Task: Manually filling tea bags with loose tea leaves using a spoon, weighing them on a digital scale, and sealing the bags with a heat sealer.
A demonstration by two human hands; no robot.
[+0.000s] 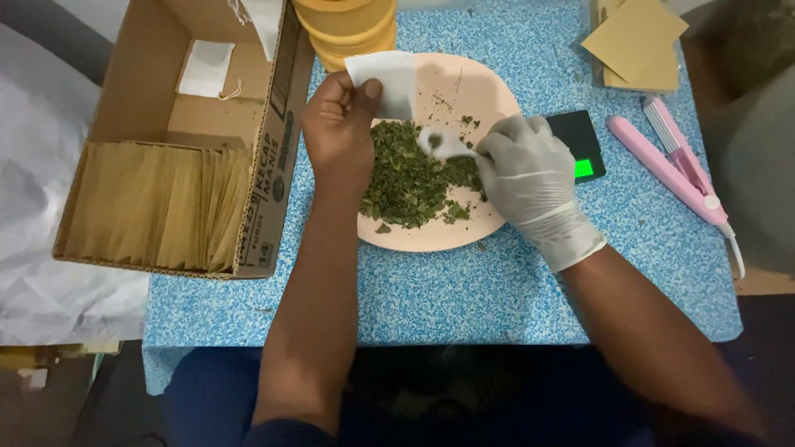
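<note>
A pale pink plate on the blue speckled table holds a heap of dried green leaf bits. My bare left hand pinches a small white paper bag upright over the plate's left side. My right hand, in a white glove, grips a small white spoon whose bowl, carrying a few leaf bits, hovers over the heap just right of the bag.
An open cardboard box at left holds a row of tan sachets and loose white bags. Stacked yellow rings stand behind the plate. A black pocket scale, a pink clamp-shaped sealing tool and tan envelopes lie at right.
</note>
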